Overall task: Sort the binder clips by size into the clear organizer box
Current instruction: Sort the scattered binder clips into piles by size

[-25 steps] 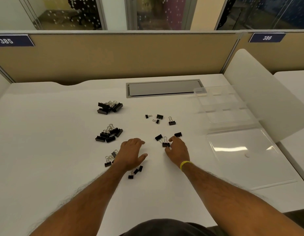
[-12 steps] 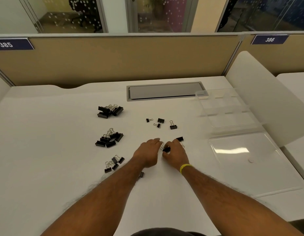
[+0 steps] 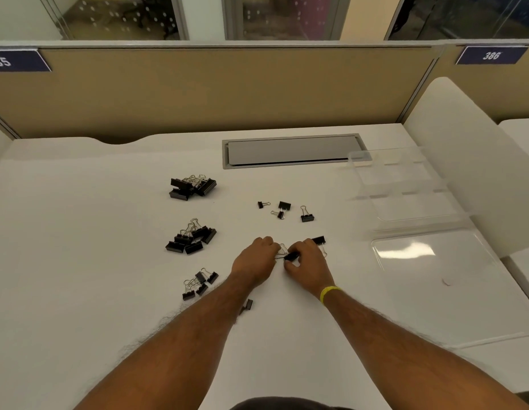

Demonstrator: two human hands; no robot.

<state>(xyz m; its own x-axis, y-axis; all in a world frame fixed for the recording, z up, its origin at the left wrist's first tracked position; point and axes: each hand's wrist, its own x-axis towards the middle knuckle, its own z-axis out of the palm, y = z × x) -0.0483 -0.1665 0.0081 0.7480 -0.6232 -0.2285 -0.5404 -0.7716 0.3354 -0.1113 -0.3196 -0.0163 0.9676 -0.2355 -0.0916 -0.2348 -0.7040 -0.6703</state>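
Black binder clips lie in groups on the white desk: a pile of large ones (image 3: 192, 186) at the back left, a medium pile (image 3: 190, 239) below it, and a small pile (image 3: 199, 283) nearer me. Several loose small clips (image 3: 285, 210) sit mid-desk. My left hand (image 3: 255, 263) and my right hand (image 3: 306, 266) meet at the centre, both pinching one small black clip (image 3: 290, 256) between their fingertips. Another clip (image 3: 318, 240) lies just past my right hand. One more clip (image 3: 247, 305) shows beside my left forearm. The clear organizer box (image 3: 405, 187) stands open at the right.
The box's clear lid (image 3: 440, 279) lies flat toward me on the right. A grey cable hatch (image 3: 292, 150) is set into the desk at the back. A tan partition wall closes the far edge, and a white divider panel (image 3: 470, 173) rises at the right.
My left hand left the small clips near my forearm and moved right to join my right hand. Both hands now grip the same clip.
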